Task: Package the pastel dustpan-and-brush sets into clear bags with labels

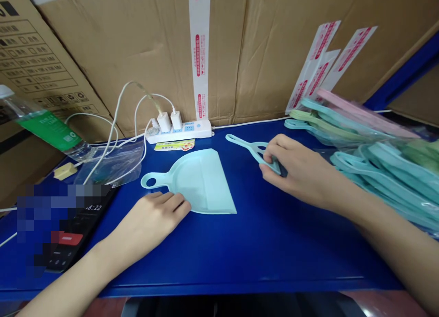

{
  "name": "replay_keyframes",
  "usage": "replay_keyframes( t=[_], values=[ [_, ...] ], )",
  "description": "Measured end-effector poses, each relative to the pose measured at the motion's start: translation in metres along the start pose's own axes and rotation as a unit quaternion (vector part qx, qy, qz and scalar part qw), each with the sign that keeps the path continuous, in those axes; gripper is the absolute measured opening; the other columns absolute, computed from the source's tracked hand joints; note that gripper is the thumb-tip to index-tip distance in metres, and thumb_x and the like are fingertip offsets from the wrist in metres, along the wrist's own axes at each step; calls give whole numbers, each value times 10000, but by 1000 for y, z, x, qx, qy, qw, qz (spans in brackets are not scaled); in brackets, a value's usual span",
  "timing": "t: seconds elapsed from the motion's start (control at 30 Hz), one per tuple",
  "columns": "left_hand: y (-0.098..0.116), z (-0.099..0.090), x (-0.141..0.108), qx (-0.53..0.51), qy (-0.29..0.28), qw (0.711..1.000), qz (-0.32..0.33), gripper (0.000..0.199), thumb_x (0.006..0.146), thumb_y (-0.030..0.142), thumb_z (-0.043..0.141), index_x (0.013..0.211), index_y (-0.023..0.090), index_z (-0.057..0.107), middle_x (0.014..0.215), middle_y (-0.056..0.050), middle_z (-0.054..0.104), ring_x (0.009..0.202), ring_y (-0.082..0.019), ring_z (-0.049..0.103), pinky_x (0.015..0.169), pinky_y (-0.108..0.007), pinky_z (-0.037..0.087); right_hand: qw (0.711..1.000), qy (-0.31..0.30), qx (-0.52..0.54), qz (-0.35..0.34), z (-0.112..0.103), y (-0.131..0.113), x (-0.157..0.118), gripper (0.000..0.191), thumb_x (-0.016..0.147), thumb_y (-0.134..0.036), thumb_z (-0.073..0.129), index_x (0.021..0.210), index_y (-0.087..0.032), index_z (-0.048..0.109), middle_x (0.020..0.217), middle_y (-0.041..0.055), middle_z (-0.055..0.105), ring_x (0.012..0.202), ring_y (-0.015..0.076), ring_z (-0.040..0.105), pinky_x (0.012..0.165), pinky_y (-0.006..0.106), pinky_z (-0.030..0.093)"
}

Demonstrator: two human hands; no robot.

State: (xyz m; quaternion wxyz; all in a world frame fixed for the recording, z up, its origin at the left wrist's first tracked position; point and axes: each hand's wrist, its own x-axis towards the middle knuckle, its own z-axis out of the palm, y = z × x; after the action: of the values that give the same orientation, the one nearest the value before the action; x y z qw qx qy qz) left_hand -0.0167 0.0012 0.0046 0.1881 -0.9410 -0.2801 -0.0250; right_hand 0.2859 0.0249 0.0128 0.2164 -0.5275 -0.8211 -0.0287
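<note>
A pale aqua plastic dustpan (202, 182) lies flat on the blue table (260, 257), its looped handle pointing left. My left hand (154, 221) rests on the dustpan's lower left edge, fingers together and not wrapped around it. My right hand (293, 168) grips a small aqua plastic hand brush (250, 149) with a looped handle that sticks out to the upper left. Its dark bristles (279, 168) are mostly hidden by my fingers.
Bagged pastel plastic brushes and dustpans (384, 166) are heaped at the right. A white power strip (178, 131) with cables, a plastic bottle (44, 125) and a black device with a lit clock (82, 230) sit at the back and left, before cardboard (137, 47).
</note>
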Motion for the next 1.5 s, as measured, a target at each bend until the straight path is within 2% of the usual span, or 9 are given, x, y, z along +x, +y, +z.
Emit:
replay_keyframes(
  t=[0.3, 0.4, 0.5, 0.63, 0.8, 1.03, 1.27, 1.4, 1.5],
  values=[
    [29, 3, 11, -55, 69, 993, 79, 420, 948, 14, 288, 1261, 83, 560, 1106, -111, 712, 911, -180, 668, 752, -279, 562, 985, -37, 126, -116, 15, -29, -8, 133, 903, -260, 495, 797, -233, 420, 842, 41, 527, 754, 184, 535, 668, 318, 441],
    [27, 2, 9, -67, 94, 989, 96, 426, 956, 33, 307, 1285, 129, 560, 1244, -102, 671, 882, -162, 657, 778, -288, 550, 983, -43, 125, -128, 19, -36, -11, 134, 903, -245, 508, 795, -227, 431, 839, 37, 530, 732, 172, 533, 635, 303, 432],
    [13, 1, 5, -45, 125, 991, 22, 331, 999, 166, 365, 1216, 185, 613, 1119, -86, 716, 812, -177, 651, 742, -319, 544, 984, -52, 113, -131, 23, -40, -12, 145, 896, -263, 521, 786, -229, 433, 823, 31, 535, 705, 168, 530, 605, 300, 421],
    [-5, 7, 0, -6, 46, 987, -153, 461, 991, 461, 416, 1216, 102, 596, 1007, -162, 716, 912, -283, 671, 792, -421, 561, 981, -58, 123, -139, 27, -41, -12, 141, 880, -255, 533, 782, -233, 435, 810, 29, 539, 703, 175, 545, 601, 306, 432],
    [-10, 19, 0, -122, 2, 971, -206, 516, 981, 467, 460, 1363, 121, 440, 1036, -121, 703, 970, -263, 677, 794, -391, 568, 970, -92, 157, -161, 26, -43, -11, 101, 869, -261, 547, 804, -237, 473, 847, 42, 566, 749, 191, 575, 625, 313, 461],
    [-5, 20, 2, -196, 22, 958, -207, 543, 969, 418, 508, 1418, 148, 367, 1091, -119, 676, 1012, -262, 658, 831, -415, 562, 959, -134, 189, -166, 24, -47, -12, 108, 917, -298, 520, 842, -224, 541, 908, 60, 584, 829, 204, 592, 705, 340, 502],
    [-6, 16, 4, -175, 12, 974, -146, 371, 993, 344, 463, 1340, 238, 539, 1100, -70, 654, 932, -208, 630, 864, -388, 558, 959, -105, 197, -175, 24, -33, -7, 270, 944, -370, 482, 1099, -229, 652, 1102, 128, 648, 1048, 266, 613, 876, 455, 515],
    [-5, 17, 3, -147, 22, 978, -145, 402, 1004, 352, 428, 1380, 245, 522, 1100, -85, 645, 940, -216, 624, 857, -403, 559, 962, -149, 151, -172, 32, -27, -9, 580, 932, -505, 482, 1436, -220, 479, 1483, 168, 475, 1390, 359, 383, 1053, 617, 389],
    [-5, 16, 4, -175, 31, 973, -148, 412, 1017, 364, 380, 1372, 223, 533, 1095, -92, 647, 955, -220, 624, 867, -397, 547, 954, -204, 147, -165, 36, -29, -11, 650, 966, -526, 397, 1529, -208, 337, 1595, 138, 297, 1481, 346, 169, 1115, 632, 299]
  ],
)
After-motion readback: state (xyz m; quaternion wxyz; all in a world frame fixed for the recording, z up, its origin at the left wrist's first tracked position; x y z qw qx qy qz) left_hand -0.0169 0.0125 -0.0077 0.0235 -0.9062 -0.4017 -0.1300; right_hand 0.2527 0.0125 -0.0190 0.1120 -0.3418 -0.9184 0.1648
